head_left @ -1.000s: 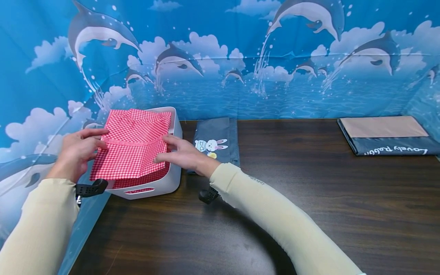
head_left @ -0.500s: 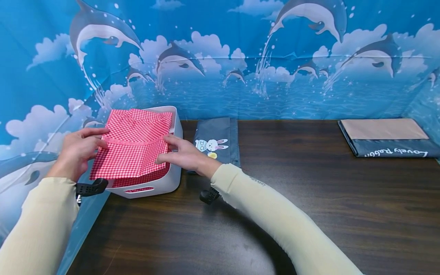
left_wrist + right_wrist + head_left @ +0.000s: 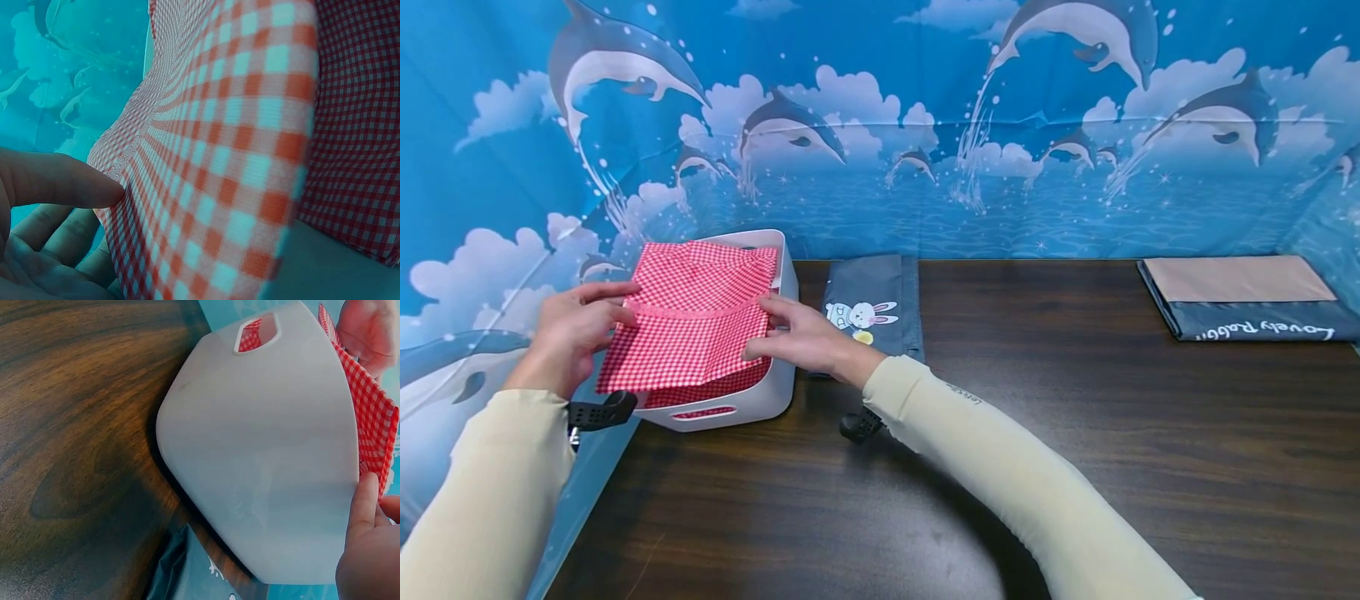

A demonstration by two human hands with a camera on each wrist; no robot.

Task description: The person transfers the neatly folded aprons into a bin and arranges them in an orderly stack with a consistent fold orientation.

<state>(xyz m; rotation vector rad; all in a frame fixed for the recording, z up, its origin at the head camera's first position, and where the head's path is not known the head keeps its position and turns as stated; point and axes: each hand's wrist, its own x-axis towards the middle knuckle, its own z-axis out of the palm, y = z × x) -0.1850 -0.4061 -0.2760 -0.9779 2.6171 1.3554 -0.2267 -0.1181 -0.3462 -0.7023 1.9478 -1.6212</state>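
Note:
A folded red-and-white gingham cloth (image 3: 700,312) with a pink band across it lies over the white plastic basket (image 3: 778,392) in the head view. My left hand (image 3: 568,333) pinches its left edge, thumb on the upper face and fingers beneath, as the left wrist view shows. At the opposite edge my right hand (image 3: 805,333) holds the cloth between thumb and fingers, right by the basket's rim. More gingham fabric (image 3: 359,137) sits inside the basket below, showing red through the handle slot too (image 3: 251,336).
A folded dark grey cloth with a rabbit print (image 3: 872,292) lies just right of the basket. Another folded piece, beige and dark with lettering (image 3: 1247,296), is at the far right of the brown wooden table (image 3: 1075,400). A blue dolphin curtain (image 3: 880,200) hangs behind and at the left.
Both hands and the cloth have shifted very slightly to the right. Their hold on the cloth looks the same.

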